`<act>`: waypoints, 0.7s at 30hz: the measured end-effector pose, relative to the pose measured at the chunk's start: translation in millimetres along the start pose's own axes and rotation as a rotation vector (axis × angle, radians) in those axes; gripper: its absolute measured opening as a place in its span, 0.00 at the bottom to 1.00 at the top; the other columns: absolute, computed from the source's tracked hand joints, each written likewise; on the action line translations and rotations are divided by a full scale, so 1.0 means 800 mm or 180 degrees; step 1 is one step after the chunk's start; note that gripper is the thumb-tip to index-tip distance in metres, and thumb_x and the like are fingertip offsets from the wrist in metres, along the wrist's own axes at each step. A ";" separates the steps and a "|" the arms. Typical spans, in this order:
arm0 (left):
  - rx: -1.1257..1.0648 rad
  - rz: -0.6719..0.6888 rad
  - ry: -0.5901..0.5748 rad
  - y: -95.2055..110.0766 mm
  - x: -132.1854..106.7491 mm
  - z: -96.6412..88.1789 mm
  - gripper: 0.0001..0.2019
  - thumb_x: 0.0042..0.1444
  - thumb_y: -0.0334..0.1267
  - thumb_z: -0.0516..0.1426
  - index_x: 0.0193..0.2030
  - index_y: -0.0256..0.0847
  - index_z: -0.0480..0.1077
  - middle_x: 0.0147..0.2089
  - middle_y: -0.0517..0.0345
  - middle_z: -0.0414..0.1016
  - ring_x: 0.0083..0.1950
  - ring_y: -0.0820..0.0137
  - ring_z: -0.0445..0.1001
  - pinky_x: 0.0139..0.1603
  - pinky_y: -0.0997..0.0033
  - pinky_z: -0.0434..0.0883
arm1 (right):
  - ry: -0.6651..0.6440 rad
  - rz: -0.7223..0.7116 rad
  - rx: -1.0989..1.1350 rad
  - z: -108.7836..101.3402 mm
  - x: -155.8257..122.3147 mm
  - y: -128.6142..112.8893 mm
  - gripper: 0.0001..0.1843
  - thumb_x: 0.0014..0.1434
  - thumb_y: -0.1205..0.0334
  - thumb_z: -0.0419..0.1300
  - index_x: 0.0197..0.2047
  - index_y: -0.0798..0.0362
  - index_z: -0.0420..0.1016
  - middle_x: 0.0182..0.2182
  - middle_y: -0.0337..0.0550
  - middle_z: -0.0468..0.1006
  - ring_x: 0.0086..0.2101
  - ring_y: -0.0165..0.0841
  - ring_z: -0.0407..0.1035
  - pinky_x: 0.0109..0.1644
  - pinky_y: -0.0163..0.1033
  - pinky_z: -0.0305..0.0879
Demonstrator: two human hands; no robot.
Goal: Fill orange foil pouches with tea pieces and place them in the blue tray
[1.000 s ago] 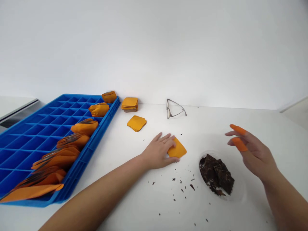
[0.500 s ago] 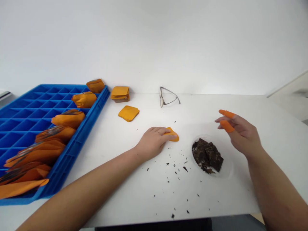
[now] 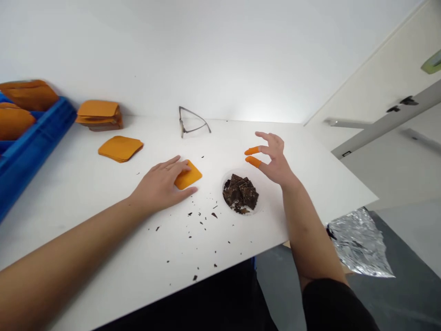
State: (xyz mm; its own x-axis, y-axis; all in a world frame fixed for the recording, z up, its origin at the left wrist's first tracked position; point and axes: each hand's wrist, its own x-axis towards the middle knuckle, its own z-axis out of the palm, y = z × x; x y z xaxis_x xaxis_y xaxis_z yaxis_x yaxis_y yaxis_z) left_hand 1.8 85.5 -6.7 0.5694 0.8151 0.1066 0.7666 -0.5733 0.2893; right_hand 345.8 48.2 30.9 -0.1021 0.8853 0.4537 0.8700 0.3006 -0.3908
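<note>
My left hand [image 3: 161,186] lies spread on the table, thumb apart. Its fingers rest on an orange square sheet [image 3: 192,176] without gripping it. My right hand [image 3: 274,161] is raised above the table beyond a clear round dish, its fingers apart and nothing between them. Orange finger cots [image 3: 254,161] cover its thumb and one finger. The dish [image 3: 257,210] holds dark brown, flaky square pieces [image 3: 243,191]. Back left of my left hand is a low stack of orange squares [image 3: 120,148], and behind it a taller orange stack [image 3: 99,114] stands near the wall.
A blue divided tray [image 3: 37,149] with orange bundles [image 3: 29,94] in it sits at the left. Folded-out glasses [image 3: 193,124] lie near the wall. Dark crumbs [image 3: 214,215] are scattered across the white table [image 3: 113,262]. Silver foil [image 3: 361,243] lies below the right edge.
The view has swung right, so the tray is mostly out of sight. My left hand's fingers have opened from their pinch over the orange square. My right hand remains raised, fingers apart.
</note>
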 end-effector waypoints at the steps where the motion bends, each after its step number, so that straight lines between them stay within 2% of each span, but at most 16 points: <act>1: 0.0009 -0.0067 0.0020 0.000 0.000 -0.001 0.31 0.61 0.60 0.54 0.65 0.44 0.67 0.72 0.51 0.68 0.76 0.51 0.61 0.73 0.43 0.64 | -0.0134 0.0041 0.0024 -0.003 -0.002 -0.002 0.13 0.63 0.45 0.62 0.41 0.44 0.82 0.69 0.40 0.65 0.72 0.47 0.46 0.78 0.62 0.40; 3: 0.0049 -0.0195 0.0074 0.000 0.001 -0.003 0.28 0.63 0.59 0.53 0.64 0.46 0.67 0.71 0.51 0.69 0.71 0.51 0.68 0.70 0.43 0.67 | -0.0573 0.0105 0.0121 -0.009 -0.005 -0.006 0.13 0.61 0.44 0.64 0.38 0.43 0.83 0.70 0.36 0.64 0.73 0.48 0.43 0.77 0.63 0.41; 4: 0.0075 -0.0237 0.0103 0.000 0.001 -0.004 0.27 0.63 0.58 0.52 0.64 0.48 0.67 0.71 0.52 0.69 0.69 0.50 0.70 0.69 0.43 0.68 | -0.0869 0.0151 0.0171 -0.012 -0.007 -0.009 0.14 0.59 0.42 0.66 0.40 0.41 0.84 0.71 0.34 0.63 0.74 0.49 0.41 0.77 0.64 0.41; 6: 0.0097 -0.0227 0.0134 0.001 0.000 -0.004 0.25 0.64 0.56 0.51 0.63 0.49 0.68 0.69 0.54 0.71 0.69 0.51 0.70 0.69 0.43 0.69 | -0.1468 0.0335 0.0243 -0.017 -0.010 -0.016 0.21 0.55 0.36 0.67 0.48 0.35 0.83 0.74 0.31 0.56 0.76 0.51 0.34 0.76 0.68 0.39; 8: 0.0066 -0.0130 0.0172 0.001 0.001 -0.004 0.22 0.65 0.55 0.51 0.61 0.52 0.70 0.67 0.58 0.74 0.71 0.54 0.68 0.69 0.44 0.68 | -0.1835 0.0542 0.0267 -0.019 -0.011 -0.024 0.28 0.54 0.33 0.66 0.55 0.31 0.80 0.76 0.31 0.51 0.76 0.51 0.28 0.76 0.71 0.37; 11: 0.0019 0.0001 0.0238 -0.001 0.001 -0.001 0.20 0.65 0.55 0.51 0.58 0.53 0.71 0.65 0.62 0.75 0.71 0.57 0.68 0.70 0.44 0.68 | -0.1895 0.0565 0.0232 -0.020 -0.014 -0.034 0.27 0.57 0.33 0.64 0.57 0.30 0.79 0.75 0.30 0.53 0.76 0.50 0.28 0.76 0.69 0.38; 14: 0.0000 0.0084 0.0275 -0.004 0.002 0.001 0.20 0.65 0.56 0.51 0.58 0.53 0.70 0.65 0.61 0.75 0.71 0.56 0.68 0.70 0.43 0.67 | -0.1908 0.0501 0.0131 -0.023 -0.018 -0.038 0.27 0.56 0.35 0.66 0.57 0.30 0.78 0.75 0.30 0.54 0.76 0.50 0.30 0.76 0.69 0.41; 19: 0.0006 0.0209 0.0286 -0.011 0.002 0.005 0.19 0.66 0.56 0.50 0.58 0.55 0.69 0.66 0.64 0.74 0.72 0.58 0.67 0.71 0.46 0.65 | -0.1951 0.0296 -0.0018 -0.027 -0.022 -0.040 0.25 0.56 0.41 0.69 0.57 0.30 0.79 0.77 0.27 0.46 0.76 0.53 0.27 0.76 0.71 0.39; 21: 0.0001 0.0195 0.0249 -0.012 0.002 0.005 0.18 0.66 0.56 0.49 0.58 0.57 0.68 0.66 0.66 0.73 0.72 0.59 0.66 0.72 0.47 0.64 | -0.2054 0.0185 -0.0066 -0.027 -0.023 -0.044 0.24 0.56 0.42 0.69 0.56 0.34 0.79 0.77 0.30 0.47 0.76 0.53 0.26 0.76 0.71 0.40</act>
State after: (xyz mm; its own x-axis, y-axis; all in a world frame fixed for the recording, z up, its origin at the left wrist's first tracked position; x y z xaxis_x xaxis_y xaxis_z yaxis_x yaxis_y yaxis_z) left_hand -3.5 92.4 -13.4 0.5904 0.7824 0.1980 0.7311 -0.6224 0.2795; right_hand 327.9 13.8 53.7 -0.3183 0.9372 -0.1427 0.8914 0.2446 -0.3816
